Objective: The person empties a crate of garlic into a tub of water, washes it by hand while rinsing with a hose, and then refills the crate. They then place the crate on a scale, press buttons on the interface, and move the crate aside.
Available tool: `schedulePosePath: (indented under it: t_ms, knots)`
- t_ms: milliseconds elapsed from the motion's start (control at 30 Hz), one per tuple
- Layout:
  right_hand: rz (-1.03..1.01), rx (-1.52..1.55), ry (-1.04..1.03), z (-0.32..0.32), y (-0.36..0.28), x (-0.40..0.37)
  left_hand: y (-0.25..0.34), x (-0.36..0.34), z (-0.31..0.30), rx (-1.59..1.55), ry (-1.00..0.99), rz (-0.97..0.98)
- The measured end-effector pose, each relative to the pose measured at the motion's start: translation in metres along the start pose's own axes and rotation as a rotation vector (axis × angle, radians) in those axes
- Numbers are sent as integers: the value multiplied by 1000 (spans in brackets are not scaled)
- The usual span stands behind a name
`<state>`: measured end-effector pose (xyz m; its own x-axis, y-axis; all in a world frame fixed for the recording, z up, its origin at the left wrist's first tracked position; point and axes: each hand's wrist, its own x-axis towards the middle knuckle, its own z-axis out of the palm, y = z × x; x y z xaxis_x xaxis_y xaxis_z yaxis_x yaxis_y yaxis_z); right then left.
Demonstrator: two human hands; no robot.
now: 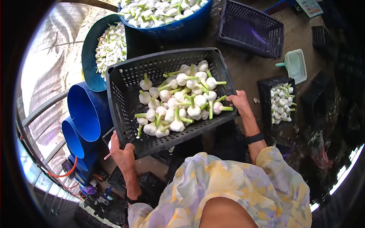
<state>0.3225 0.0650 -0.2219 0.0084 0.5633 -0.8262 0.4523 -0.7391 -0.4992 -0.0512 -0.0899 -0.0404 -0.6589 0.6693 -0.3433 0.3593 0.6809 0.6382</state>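
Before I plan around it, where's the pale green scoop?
In the head view, the pale green scoop is at upper right, beyond the right hand, just above the small garlic-filled crate.

No readable text in the head view: no brand, number or sign I can make out. Only candidate is the pale flat panel (310,7) at the top right edge; it carries coloured, print-like marks, too small and blurred to read. Small greyish item (103,200) in the lower-left clutter: can't tell if it's marked, too small.
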Motion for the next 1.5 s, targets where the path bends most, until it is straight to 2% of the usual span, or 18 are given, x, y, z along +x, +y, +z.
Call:
schedulePosePath:
  t_ms: [133,233,467,533,667,833,867,967,1000,1033,1100,1133,1167,1200,1267,1333,1400,1500]
  knots:
    - [9,73,46,-12,15,4,25,-10,13,45,-26,-25]
    - [21,98,67,-118,68,28,111,-58,95,82,-73,53]
    - [-43,18,355,-210,162,97,111,-21,250,28,-287,271]
    - [10,-58,397,-230,192,122,94,-17,306,-15,-367,66]
    - [13,-42,579,-275,256,194,68,-5,450,-20,-404,89]
    - [18,-133,582,-321,305,262,21,13,592,46,-490,73]
    - [-103,-135,678,-318,320,281,9,16,618,11,-497,91]
    - [-195,-35,505,-328,358,300,-63,54,645,124,-661,80]
    - [-64,-9,282,-345,375,288,-71,53,649,293,-551,64]
    - [-268,-71,242,-373,388,279,-64,55,655,459,-437,68]
    - [-347,284,372,-444,395,248,29,12,689,285,-431,195]
    - [-166,604,535,-487,393,230,87,-16,719,86,-423,318]
    - [-150,523,782,-525,405,219,130,-33,747,128,-464,421]
    - [-68,122,1042,-562,437,210,173,-52,778,172,-505,523]
    - [74,313,1394,-611,516,211,248,-103,854,40,-648,561]
    - [372,520,1210,-634,556,214,300,-137,928,-5,-829,557]
    - [175,645,1078,-638,559,230,312,-136,1004,-113,-1006,542]
    - [359,571,1084,-654,566,240,343,-156,1085,-13,-1040,496]
